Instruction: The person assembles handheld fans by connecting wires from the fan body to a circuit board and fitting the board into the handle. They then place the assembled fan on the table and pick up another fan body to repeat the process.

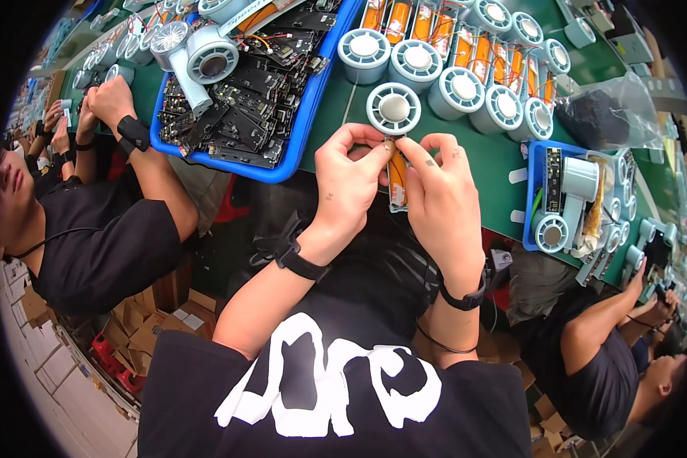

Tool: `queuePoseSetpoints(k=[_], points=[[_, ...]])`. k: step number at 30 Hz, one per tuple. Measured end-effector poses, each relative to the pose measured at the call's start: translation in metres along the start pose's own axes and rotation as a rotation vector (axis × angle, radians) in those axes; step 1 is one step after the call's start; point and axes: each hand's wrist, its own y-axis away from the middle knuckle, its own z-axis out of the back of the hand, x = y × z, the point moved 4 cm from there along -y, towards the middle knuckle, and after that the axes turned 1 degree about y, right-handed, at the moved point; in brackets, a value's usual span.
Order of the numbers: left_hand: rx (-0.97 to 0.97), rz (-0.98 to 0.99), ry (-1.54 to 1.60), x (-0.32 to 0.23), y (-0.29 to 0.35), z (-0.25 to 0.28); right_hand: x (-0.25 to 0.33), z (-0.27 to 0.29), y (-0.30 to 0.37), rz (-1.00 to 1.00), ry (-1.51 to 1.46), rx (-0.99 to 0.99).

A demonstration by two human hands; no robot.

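while both hands (393, 179) pinch an orange battery (396, 174), fan heads (466, 88) crowd the green table (504, 183).

A large blue tray (307, 114) of black circuit boards (244, 99) sits on a green worktop (496, 164), beside rows of round pale-blue fan housings (466, 88) and orange battery cells (466, 46). A smaller blue tray (530, 195) lies right; seated co-workers (91, 244) flank both sides.

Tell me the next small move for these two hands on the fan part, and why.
Probably press the orange battery pack up toward the round fan head. Both the left hand and right hand pinch where the two parts meet, just below the head, over the green table.
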Motion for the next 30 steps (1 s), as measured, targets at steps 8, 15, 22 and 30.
queuePoseSetpoints(k=[8, 15, 22, 30], points=[[0.048, 0.021, 0.016, 0.000, -0.005, 0.001, 0.007, 0.006, -0.003, 0.056, 0.200, 0.046], [0.133, 0.064, 0.217, 0.006, -0.005, 0.013, 0.028, 0.004, -0.008, 0.075, 0.438, 0.109], [0.200, 0.054, 0.192, 0.011, -0.008, 0.017, 0.043, -0.001, -0.015, 0.026, 0.585, 0.177], [0.256, 0.015, 0.103, 0.008, -0.004, 0.018, 0.046, -0.012, -0.013, -0.059, 0.586, 0.166]])
